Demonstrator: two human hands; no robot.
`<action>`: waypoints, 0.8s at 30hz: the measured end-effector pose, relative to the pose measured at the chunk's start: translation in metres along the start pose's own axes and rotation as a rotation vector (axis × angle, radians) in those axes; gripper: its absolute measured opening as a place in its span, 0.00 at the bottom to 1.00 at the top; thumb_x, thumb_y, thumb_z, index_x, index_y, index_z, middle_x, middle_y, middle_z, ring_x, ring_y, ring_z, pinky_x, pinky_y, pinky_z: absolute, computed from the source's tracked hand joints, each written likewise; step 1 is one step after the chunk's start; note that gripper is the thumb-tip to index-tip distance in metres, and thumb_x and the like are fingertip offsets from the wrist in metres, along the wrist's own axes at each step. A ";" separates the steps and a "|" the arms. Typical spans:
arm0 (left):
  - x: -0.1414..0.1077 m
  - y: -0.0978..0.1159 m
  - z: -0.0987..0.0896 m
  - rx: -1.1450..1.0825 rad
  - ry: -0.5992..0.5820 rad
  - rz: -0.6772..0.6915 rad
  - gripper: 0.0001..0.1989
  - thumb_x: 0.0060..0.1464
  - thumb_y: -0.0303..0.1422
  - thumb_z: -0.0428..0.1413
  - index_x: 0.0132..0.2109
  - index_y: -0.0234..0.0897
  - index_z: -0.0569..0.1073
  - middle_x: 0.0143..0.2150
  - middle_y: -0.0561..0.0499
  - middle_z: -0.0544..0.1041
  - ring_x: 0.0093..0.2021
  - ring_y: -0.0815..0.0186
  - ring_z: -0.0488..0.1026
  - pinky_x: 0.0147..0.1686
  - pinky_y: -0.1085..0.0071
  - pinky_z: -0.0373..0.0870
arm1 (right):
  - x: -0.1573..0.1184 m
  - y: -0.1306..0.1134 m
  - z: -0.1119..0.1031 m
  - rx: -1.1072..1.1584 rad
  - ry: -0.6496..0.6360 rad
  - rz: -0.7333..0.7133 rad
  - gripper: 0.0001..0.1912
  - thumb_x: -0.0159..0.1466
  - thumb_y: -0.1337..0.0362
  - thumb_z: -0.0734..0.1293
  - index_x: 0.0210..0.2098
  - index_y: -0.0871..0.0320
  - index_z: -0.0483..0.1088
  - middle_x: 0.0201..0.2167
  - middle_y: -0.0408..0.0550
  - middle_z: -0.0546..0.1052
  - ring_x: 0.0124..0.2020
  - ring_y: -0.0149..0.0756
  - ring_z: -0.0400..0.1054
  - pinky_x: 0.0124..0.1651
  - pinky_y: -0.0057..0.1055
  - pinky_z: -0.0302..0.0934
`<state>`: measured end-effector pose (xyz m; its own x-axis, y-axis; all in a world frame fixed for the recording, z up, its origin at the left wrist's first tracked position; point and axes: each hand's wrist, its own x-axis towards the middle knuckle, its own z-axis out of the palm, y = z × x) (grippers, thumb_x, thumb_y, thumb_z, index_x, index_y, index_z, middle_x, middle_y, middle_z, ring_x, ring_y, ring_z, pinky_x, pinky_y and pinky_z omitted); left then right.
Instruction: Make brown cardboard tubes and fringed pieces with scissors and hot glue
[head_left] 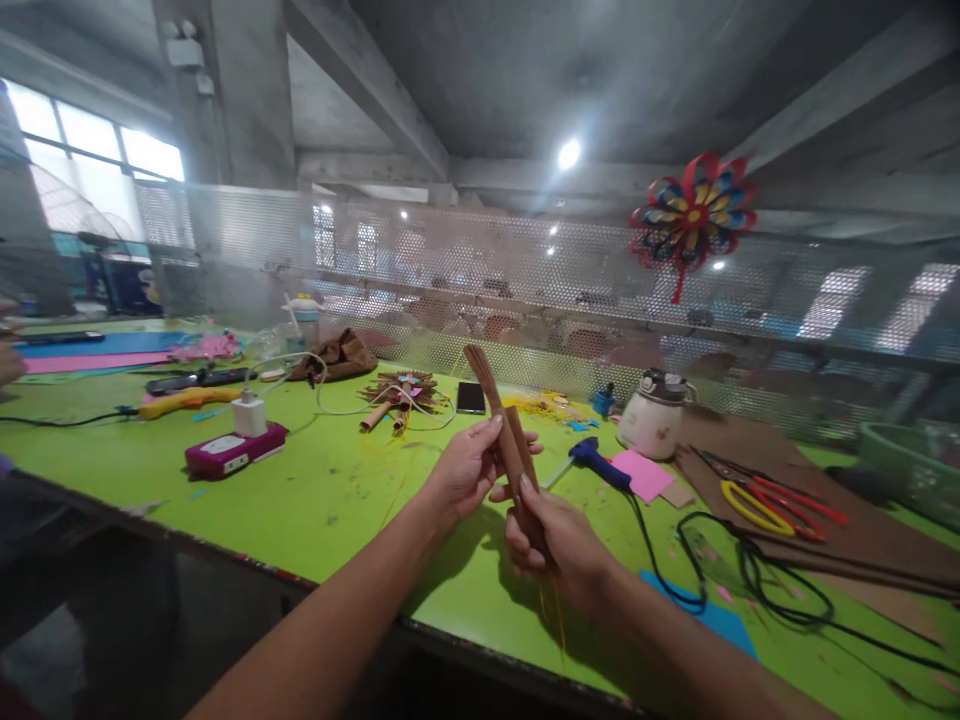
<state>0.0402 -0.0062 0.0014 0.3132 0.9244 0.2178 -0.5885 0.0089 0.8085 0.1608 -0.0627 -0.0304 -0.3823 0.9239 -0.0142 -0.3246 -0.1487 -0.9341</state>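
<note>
Between my two hands is a long piece of folded brown paper (514, 448), tilted, with a finely cut fringe at its upper end. My left hand (466, 468) pinches it near the middle between thumb and fingers. Lower down, my right hand (561, 535) wraps around its bottom part, thumb on top. Thin yellow strands hang beneath the right hand. Just right of the hands lies a blue glue gun (600, 464) with a black cord. Behind them a dark phone (471, 398) rests on the green table (330, 520).
Scissors with yellow and red handles (757, 508) lie on brown sheets (885, 520) at right, near a white kettle (651, 420) and green basket (900, 465). A purple power strip (236, 450), yellow glue gun (187, 402) and brown fringed pieces (405, 392) are at left.
</note>
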 end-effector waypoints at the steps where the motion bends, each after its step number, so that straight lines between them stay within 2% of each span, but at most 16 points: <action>1: 0.001 -0.001 -0.001 0.002 0.000 -0.004 0.09 0.62 0.29 0.45 0.44 0.31 0.68 0.35 0.40 0.79 0.36 0.60 0.78 0.36 0.67 0.74 | 0.000 0.000 0.000 0.000 0.002 0.003 0.20 0.63 0.45 0.59 0.33 0.57 0.65 0.11 0.34 0.62 0.10 0.22 0.44 0.16 0.23 0.46; 4: 0.003 -0.004 -0.004 0.028 0.021 -0.024 0.10 0.62 0.30 0.46 0.44 0.31 0.69 0.36 0.40 0.79 0.37 0.61 0.77 0.37 0.67 0.73 | 0.001 0.002 -0.003 0.009 -0.012 0.023 0.19 0.62 0.46 0.61 0.35 0.57 0.65 0.11 0.33 0.61 0.10 0.21 0.42 0.16 0.23 0.44; 7: 0.008 -0.002 -0.005 0.109 0.104 -0.086 0.09 0.61 0.31 0.47 0.40 0.32 0.71 0.33 0.43 0.78 0.35 0.65 0.76 0.36 0.70 0.71 | 0.005 0.004 -0.007 0.042 -0.026 0.054 0.19 0.62 0.46 0.62 0.36 0.57 0.65 0.11 0.33 0.61 0.10 0.21 0.42 0.15 0.22 0.42; 10: 0.015 0.007 -0.001 0.202 0.160 -0.160 0.07 0.58 0.31 0.51 0.35 0.32 0.72 0.28 0.48 0.75 0.29 0.67 0.72 0.32 0.72 0.69 | 0.009 0.006 -0.010 0.073 -0.027 0.055 0.19 0.62 0.46 0.61 0.35 0.57 0.65 0.11 0.33 0.61 0.10 0.22 0.42 0.15 0.22 0.42; 15: 0.027 0.026 0.014 0.322 0.165 -0.257 0.05 0.52 0.28 0.57 0.30 0.30 0.73 0.24 0.49 0.73 0.25 0.68 0.69 0.29 0.71 0.65 | 0.010 0.001 -0.012 0.112 -0.042 -0.007 0.18 0.62 0.48 0.61 0.35 0.58 0.66 0.10 0.34 0.62 0.10 0.22 0.43 0.15 0.23 0.46; 19: 0.026 0.024 0.021 0.334 0.186 -0.226 0.07 0.54 0.30 0.56 0.30 0.31 0.72 0.23 0.52 0.71 0.23 0.69 0.67 0.27 0.71 0.63 | 0.009 -0.001 -0.010 0.118 -0.040 -0.016 0.17 0.63 0.49 0.60 0.35 0.58 0.66 0.10 0.34 0.62 0.09 0.22 0.44 0.14 0.23 0.47; 24: 0.022 0.011 0.019 0.263 0.184 -0.165 0.09 0.56 0.31 0.54 0.29 0.32 0.70 0.21 0.54 0.68 0.21 0.71 0.64 0.23 0.74 0.61 | 0.008 0.000 -0.006 0.100 0.006 -0.001 0.18 0.65 0.49 0.58 0.35 0.57 0.65 0.10 0.35 0.62 0.10 0.23 0.44 0.15 0.23 0.47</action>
<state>0.0542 0.0070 0.0257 0.2344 0.9721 -0.0100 -0.3220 0.0873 0.9427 0.1632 -0.0531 -0.0328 -0.3772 0.9260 -0.0156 -0.4099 -0.1820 -0.8938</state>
